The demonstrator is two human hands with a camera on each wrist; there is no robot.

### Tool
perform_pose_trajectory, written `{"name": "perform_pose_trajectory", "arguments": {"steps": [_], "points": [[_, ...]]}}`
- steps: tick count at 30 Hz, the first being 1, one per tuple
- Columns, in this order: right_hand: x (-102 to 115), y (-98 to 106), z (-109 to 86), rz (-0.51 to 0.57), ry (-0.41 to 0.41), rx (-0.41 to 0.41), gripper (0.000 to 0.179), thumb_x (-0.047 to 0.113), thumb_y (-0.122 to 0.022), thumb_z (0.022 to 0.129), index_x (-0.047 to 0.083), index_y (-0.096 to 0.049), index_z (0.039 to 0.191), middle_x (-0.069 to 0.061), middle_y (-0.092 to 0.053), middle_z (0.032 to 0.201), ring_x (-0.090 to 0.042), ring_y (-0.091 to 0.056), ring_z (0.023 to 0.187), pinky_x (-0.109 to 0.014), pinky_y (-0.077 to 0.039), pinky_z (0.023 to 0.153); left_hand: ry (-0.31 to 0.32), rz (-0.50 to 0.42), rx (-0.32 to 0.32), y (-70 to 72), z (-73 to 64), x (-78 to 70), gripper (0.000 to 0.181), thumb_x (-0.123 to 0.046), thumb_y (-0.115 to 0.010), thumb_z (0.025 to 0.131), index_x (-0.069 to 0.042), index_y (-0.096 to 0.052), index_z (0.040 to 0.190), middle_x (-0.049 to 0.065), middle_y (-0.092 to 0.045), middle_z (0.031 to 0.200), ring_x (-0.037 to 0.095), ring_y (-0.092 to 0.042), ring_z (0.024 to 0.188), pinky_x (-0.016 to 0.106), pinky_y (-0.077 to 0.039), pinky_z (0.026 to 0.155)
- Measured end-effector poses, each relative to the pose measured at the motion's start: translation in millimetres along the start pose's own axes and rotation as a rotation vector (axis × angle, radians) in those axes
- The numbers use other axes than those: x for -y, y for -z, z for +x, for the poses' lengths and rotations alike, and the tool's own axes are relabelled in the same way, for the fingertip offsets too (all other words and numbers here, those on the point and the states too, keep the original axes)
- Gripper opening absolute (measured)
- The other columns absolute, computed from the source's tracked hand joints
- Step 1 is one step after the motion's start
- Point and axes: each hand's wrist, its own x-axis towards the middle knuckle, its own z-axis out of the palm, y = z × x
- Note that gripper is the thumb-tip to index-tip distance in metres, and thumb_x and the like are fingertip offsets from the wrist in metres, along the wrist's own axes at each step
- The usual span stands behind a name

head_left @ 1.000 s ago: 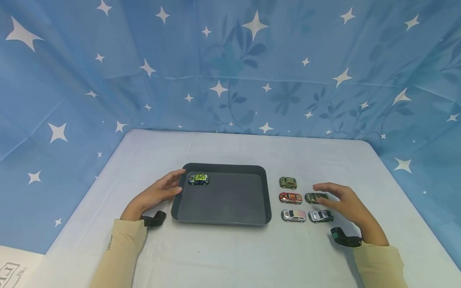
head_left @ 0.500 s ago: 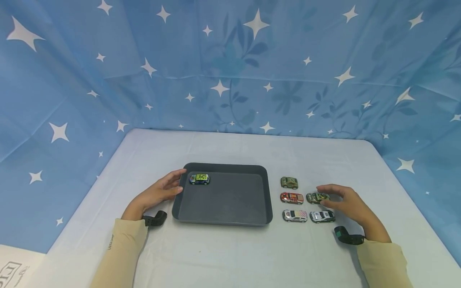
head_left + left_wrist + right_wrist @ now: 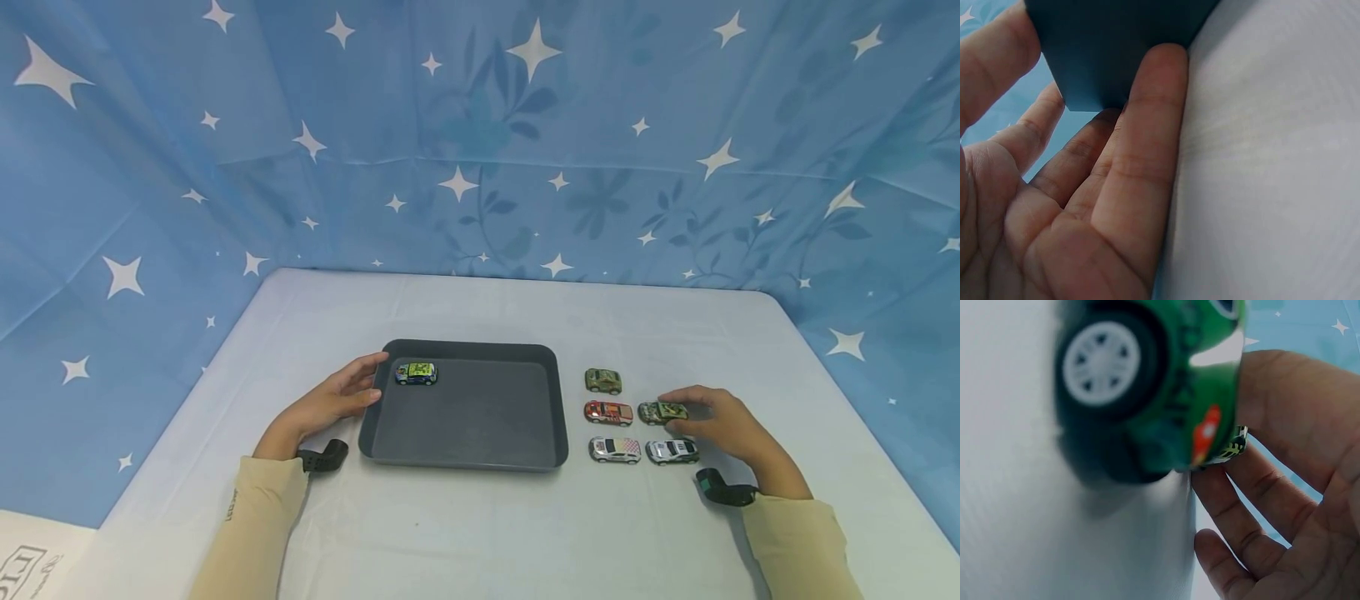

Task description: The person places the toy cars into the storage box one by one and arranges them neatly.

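At the left edge of the dark grey tray (image 3: 465, 458), my left hand (image 3: 330, 404) rests its fingertips and thumb against the rim. The left wrist view shows nearly straight fingers (image 3: 1150, 125) against the tray's outer wall (image 3: 1094, 62). My right hand (image 3: 720, 421) pinches a green camouflage toy car (image 3: 660, 412), thumb on the near side and index finger on the far side. A green car side with a wheel (image 3: 1102, 362) looms large in the right wrist view, hiding the thumb tip. Inside the tray's far left corner sits a blue and yellow toy car (image 3: 416, 373).
Left of the right hand stand an olive toy car (image 3: 603, 381), a red one (image 3: 608, 412) and a white one (image 3: 614, 450). A silver toy car (image 3: 672, 452) lies just in front of the hand. White cloth (image 3: 480, 533) covers the table.
My right hand has come down over the camouflage car, and thumb and index finger have closed in on its sides. The left hand has stayed at the tray.
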Motion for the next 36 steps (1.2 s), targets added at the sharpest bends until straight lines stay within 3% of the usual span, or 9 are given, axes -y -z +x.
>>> {"name": "perform_pose_trajectory", "arguments": {"steps": [12, 22, 36], "points": [[7, 2, -2.2, -0.045, -0.012, -0.011, 0.043, 0.011, -0.086, 0.089, -0.006, -0.075, 0.127, -0.035, -0.067, 0.135, -0.064, -0.047, 0.137, -0.083, -0.035, 0.107, -0.001, -0.002, 0.002, -1.1, 0.0, -2.0, 0.077, -0.023, -0.064, 0.111, -0.003, -0.021, 0.172, 0.03, -0.013, 0.177, 0.057, -0.015, 0.16, 0.07, -0.033, 0.121], [15, 5, -4.1, -0.05, 0.088, -0.05, 0.037, 0.007, -0.087, 0.089, -0.005, -0.076, 0.123, -0.03, -0.072, 0.127, -0.06, -0.058, 0.128, -0.079, -0.043, 0.102, 0.009, -0.007, -0.009, -0.7, 0.1, -1.6, 0.075, -0.022, -0.063, 0.111, -0.003, -0.022, 0.172, 0.03, -0.014, 0.177, 0.058, -0.016, 0.16, 0.071, -0.032, 0.121], [32, 5, -7.3, -0.014, 0.156, -0.065, 0.038, 0.007, -0.087, 0.09, -0.003, -0.076, 0.125, -0.028, -0.073, 0.127, -0.059, -0.059, 0.128, -0.08, -0.042, 0.103, 0.012, -0.008, -0.01, -0.3, 0.3, -0.1, 0.075, -0.023, -0.063, 0.111, -0.004, -0.022, 0.172, 0.029, -0.014, 0.177, 0.057, -0.016, 0.16, 0.071, -0.033, 0.121]]}}
